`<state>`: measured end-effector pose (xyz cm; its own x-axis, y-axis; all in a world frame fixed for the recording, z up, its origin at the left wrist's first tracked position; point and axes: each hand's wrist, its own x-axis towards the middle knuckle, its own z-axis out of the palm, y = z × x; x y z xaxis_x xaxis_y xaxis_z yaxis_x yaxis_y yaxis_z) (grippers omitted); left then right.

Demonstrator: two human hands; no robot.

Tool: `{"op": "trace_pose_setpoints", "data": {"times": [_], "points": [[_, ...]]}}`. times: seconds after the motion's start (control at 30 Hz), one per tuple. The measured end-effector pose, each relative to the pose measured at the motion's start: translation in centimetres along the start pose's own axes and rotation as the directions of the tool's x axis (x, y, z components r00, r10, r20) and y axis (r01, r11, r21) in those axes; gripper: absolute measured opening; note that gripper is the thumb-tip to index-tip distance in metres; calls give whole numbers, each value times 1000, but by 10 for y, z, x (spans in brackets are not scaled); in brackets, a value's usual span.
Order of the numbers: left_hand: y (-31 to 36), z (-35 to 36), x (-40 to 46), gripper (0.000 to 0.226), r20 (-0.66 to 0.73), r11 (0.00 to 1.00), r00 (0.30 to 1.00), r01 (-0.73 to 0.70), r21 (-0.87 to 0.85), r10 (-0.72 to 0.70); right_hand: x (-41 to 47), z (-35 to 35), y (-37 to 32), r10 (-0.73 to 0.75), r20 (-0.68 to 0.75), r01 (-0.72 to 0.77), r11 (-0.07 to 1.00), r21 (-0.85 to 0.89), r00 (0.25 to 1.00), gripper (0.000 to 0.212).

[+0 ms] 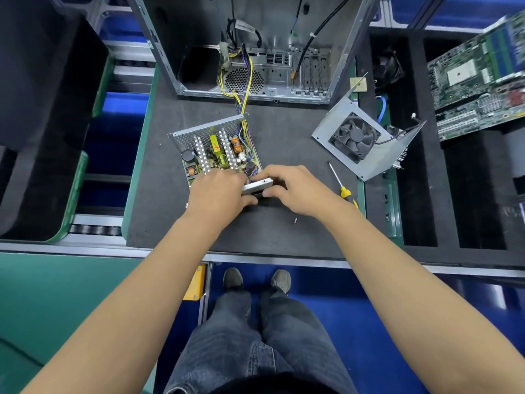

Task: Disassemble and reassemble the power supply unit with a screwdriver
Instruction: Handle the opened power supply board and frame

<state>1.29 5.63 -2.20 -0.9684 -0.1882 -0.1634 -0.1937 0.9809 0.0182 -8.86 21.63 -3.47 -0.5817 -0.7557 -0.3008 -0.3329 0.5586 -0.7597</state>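
The opened power supply unit (216,152) lies on the dark grey work mat (284,228), just in front of the empty computer case (255,46), with its circuit board, heat sinks and coils exposed and a perforated metal wall standing along its far side. A bundle of yellow and dark wires (241,109) runs from the unit's far right corner up into the case. Both hands meet at the near right corner of the unit. The left hand (218,191) lies over the near edge of the board with its fingers curled down, and its thumb presses the underside of a silver metal edge (257,186) that sticks out between the two hands. The right hand (292,186) grips that same metal edge from the right, fingers bent over the top and thumb tucked below. The yellow-handled screwdriver (339,182) lies on the mat just right of the right hand, untouched, its shaft pointing away from the person. A small loose screw (295,220) rests on the mat near the right wrist. Further right, the removed metal cover with its black fan (355,136) lies tilted at the mat's edge, and a green motherboard (477,78) sits in a black foam tray (420,194) beyond it.
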Motion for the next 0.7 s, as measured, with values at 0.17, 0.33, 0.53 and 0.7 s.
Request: {"op": "trace_pose_setpoints", "data": {"times": [0.17,0.33,0.53,0.7], "points": [[-5,2,-3,49,68,1000,998,-19,-16,20,0,-2,-9,-29,40,33,994,-102,999,33],[-21,0,6,53,263,998,964,-10,-55,24,-3,-4,-16,-33,74,43,990,-135,997,32],[-23,1,8,53,297,1000,954,-23,-13,26,-6,-3,-21,-25,98,41,986,-162,995,31],[-21,-1,6,52,273,999,962,12,29,-19,-5,-5,-22,-6,138,28,987,-159,990,31]]}}
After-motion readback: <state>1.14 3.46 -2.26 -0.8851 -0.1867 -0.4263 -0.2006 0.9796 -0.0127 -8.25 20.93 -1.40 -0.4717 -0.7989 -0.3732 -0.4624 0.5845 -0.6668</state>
